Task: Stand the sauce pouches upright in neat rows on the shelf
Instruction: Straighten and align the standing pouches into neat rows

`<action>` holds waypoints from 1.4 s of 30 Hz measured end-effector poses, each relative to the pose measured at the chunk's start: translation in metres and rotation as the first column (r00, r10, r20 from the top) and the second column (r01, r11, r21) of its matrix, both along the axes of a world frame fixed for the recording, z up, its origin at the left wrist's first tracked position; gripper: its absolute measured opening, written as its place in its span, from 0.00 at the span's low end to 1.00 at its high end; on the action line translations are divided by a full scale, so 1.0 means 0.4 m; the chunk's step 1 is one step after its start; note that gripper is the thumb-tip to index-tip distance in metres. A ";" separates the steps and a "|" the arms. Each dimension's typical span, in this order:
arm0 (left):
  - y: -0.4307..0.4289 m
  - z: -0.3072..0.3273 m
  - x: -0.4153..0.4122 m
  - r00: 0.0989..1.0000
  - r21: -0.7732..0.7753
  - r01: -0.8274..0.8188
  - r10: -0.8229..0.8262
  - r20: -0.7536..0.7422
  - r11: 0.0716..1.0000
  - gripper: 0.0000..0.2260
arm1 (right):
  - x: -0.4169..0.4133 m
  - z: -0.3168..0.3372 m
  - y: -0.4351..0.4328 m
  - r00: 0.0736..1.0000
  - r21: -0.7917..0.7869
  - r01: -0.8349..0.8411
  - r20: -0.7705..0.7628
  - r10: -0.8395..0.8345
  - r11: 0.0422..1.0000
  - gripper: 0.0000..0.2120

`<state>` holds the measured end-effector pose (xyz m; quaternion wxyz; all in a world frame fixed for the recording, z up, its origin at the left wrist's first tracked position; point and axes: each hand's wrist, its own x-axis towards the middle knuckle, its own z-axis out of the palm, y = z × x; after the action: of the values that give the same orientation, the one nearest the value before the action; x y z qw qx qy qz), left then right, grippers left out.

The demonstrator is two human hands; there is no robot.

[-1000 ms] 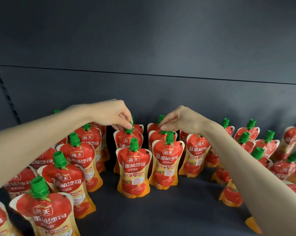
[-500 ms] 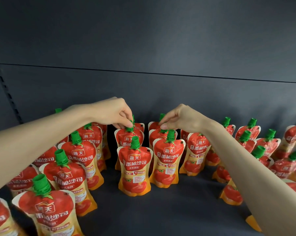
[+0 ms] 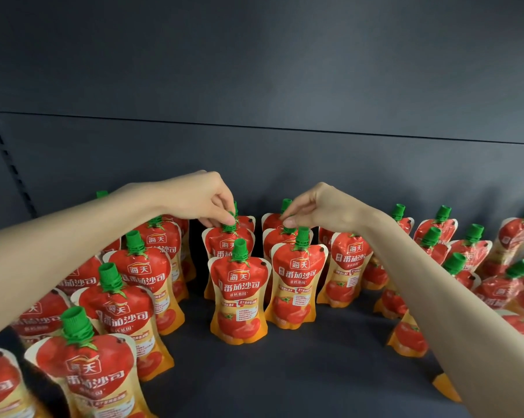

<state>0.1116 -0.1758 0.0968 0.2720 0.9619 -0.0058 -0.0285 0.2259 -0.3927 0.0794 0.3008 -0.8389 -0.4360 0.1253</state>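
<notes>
Several red and orange tomato sauce pouches with green caps stand upright on the dark shelf [image 3: 315, 375]. My left hand [image 3: 203, 200] pinches the green cap of a middle-row pouch [image 3: 224, 242] in the left centre column. Just to its right, my right hand [image 3: 318, 206] pinches the cap of the neighbouring middle-row pouch [image 3: 277, 241]. In front of these stand two pouches, one at the left [image 3: 239, 297] and one at the right [image 3: 298, 282]. More pouches stand behind, partly hidden by my hands.
A row of pouches [image 3: 125, 309] runs along the left toward me. A looser group of pouches [image 3: 465, 251] stands at the right, some leaning. The shelf's dark back wall [image 3: 284, 164] rises just behind the rows. My right forearm covers a pouch [image 3: 408, 336].
Both hands stay on the same two caps. The scene has shifted very slightly in view; the pouches under my fingers moved little.
</notes>
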 end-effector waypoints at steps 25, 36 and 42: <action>-0.182 -0.020 -0.173 0.967 0.182 -0.188 0.149 0.206 0.965 0.24 | -0.150 -0.164 -0.134 0.958 0.372 0.287 -0.133 -0.255 0.883 0.36; -0.352 -0.352 -0.225 0.505 -0.595 -0.559 0.806 0.309 0.578 0.41 | -0.221 -0.326 -0.111 0.906 0.458 0.397 -0.335 -0.259 0.795 0.21; -0.362 -0.469 -0.181 0.475 -0.647 -0.598 0.860 0.189 0.473 0.35 | -0.214 -0.405 -0.075 0.840 0.433 0.511 -0.437 -0.323 0.743 0.22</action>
<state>0.0391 -0.3204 -0.0909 0.4808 0.7283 0.3465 0.3439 0.1403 -0.4226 -0.0825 0.6113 -0.7644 -0.1936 0.0674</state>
